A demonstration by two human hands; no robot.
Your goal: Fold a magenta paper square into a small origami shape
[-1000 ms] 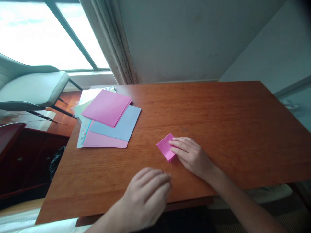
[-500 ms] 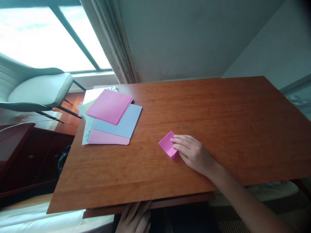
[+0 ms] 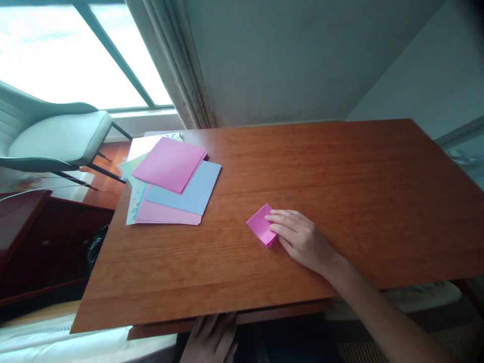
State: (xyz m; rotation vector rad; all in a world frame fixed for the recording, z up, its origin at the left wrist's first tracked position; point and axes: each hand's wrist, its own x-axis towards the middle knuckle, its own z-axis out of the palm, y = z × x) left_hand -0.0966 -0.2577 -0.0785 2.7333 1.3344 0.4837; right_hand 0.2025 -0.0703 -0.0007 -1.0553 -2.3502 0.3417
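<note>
A small folded bright pink paper (image 3: 259, 225) lies near the middle of the wooden table (image 3: 340, 191). My right hand (image 3: 300, 239) rests flat on the table with its fingertips pressing on the paper's right edge, fingers stretched out together. My left hand (image 3: 212, 339) is below the table's front edge, fingers loosely spread, holding nothing that I can see; its wrist is out of the picture.
A loose stack of paper sheets (image 3: 172, 184), pink and light blue on top, lies at the table's left. A grey chair (image 3: 56, 138) stands by the window at left. A dark cabinet (image 3: 38, 242) is beside the table. A curtain (image 3: 170, 60) hangs behind.
My left hand has left the tabletop and dropped below the front edge. My right hand stays on the folded pink paper. The view has shifted slightly.
</note>
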